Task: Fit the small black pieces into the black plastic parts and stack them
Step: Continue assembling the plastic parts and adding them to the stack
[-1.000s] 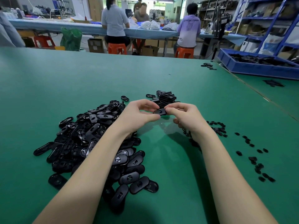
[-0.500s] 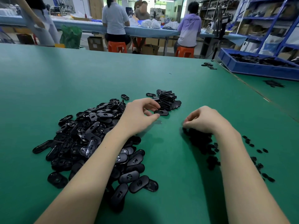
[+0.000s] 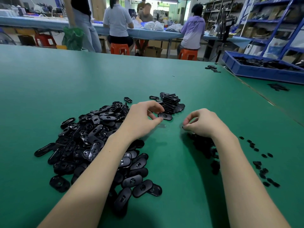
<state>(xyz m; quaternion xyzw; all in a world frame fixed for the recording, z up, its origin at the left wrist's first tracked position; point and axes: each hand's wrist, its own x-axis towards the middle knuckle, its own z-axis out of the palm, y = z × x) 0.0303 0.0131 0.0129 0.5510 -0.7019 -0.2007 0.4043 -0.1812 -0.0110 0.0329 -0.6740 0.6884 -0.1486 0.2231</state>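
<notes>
Your left hand (image 3: 144, 119) pinches a black part (image 3: 165, 116) by its near end, low over the green table (image 3: 164, 79), just in front of the stack (image 3: 171, 102). Your right hand (image 3: 203, 123) is curled over the small pieces (image 3: 202, 145), fingertips pinching one. The loose pile (image 3: 98, 139) lies under your left forearm.

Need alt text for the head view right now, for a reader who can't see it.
On a green table, the left hand pinches a black oval part beside a stack of finished parts, while the right hand pinches a small black piece. A loose pile of parts lies left.
</notes>
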